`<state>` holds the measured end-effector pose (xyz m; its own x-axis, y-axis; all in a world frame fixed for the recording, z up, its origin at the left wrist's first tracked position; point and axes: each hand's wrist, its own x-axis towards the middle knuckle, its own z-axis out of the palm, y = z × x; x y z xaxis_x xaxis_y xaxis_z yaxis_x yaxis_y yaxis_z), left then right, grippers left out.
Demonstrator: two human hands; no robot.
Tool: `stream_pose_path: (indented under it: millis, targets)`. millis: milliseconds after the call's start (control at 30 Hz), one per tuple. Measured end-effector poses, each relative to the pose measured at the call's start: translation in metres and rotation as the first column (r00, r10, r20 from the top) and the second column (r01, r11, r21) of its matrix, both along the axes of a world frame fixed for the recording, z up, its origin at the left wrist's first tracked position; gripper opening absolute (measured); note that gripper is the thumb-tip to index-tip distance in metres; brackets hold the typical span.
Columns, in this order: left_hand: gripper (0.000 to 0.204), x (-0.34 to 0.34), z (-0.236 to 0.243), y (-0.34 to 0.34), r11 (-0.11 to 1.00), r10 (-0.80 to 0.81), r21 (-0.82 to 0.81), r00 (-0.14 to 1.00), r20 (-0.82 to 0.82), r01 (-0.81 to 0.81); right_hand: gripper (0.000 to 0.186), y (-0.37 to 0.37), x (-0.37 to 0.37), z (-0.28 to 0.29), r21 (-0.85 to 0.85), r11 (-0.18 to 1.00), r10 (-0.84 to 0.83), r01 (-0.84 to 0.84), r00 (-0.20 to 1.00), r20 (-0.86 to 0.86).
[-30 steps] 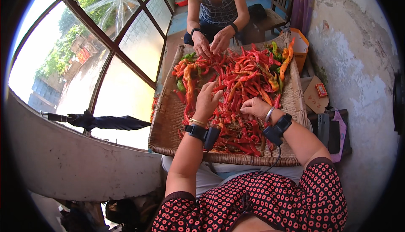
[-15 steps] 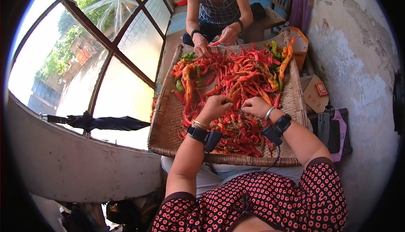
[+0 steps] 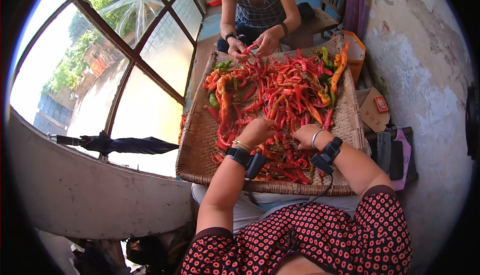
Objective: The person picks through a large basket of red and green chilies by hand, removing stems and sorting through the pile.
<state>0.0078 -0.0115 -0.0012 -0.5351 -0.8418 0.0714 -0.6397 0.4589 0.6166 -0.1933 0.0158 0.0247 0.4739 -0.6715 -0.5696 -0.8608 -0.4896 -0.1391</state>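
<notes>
over chillies (image 3: 280, 100), hands (image 3: 260, 131) drew closer.

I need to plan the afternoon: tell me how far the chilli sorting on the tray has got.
Done: little shows; no sorted pile is visible. In hand: the left hand and right hand work among red chillies at the woven tray's near edge; another person's hands pick at the far edge. Left: most chillies, green ones included.

Carrier: wide, flat woven wicker tray (image 3: 200, 140), tan, rimmed — resting across the lap.
Load: heap of long red chili peppers (image 3: 280, 100) spread over the weave.
Far edge: green and orange peppers (image 3: 332, 70) — among the red.
</notes>
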Motion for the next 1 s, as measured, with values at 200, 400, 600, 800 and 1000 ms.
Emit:
stream_pose_path:
  millis: [200, 400, 600, 800, 1000]
  targets:
    - [0.028, 0.003, -0.009, 0.001, 0.972, -0.147, 0.211, 0.97, 0.193, 0.105, 0.03, -0.006, 0.0, -0.027, -0.02, 1.0, 0.007, -0.006, 0.999, 0.053]
    - [0.019, 0.006, -0.008, -0.002, 0.987, -0.146, 0.11, 0.954, 0.263, 0.12, 0.026, -0.014, -0.001, -0.034, 0.019, 0.999, -0.048, 0.044, 0.903, 0.427]
    - [0.025, -0.013, 0.022, 0.009, 0.923, 0.087, 0.385, 0.96, -0.266, 0.023, 0.015, -0.012, -0.002, -0.02, 0.296, 0.886, -0.411, 0.357, 0.309, 0.858]
    - [0.023, -0.016, 0.022, 0.013, 0.739, -0.039, 0.644, 0.966, -0.255, 0.199, 0.015, -0.011, 0.001, -0.02, 0.417, 0.858, -0.464, 0.3, 0.105, 0.879]
    - [0.016, 0.006, 0.016, -0.01, 0.793, 0.322, 0.61, 0.847, -0.423, 0.003, 0.027, -0.027, -0.023, -0.01, 0.129, 0.882, -0.363, 0.452, 0.48, 0.798]
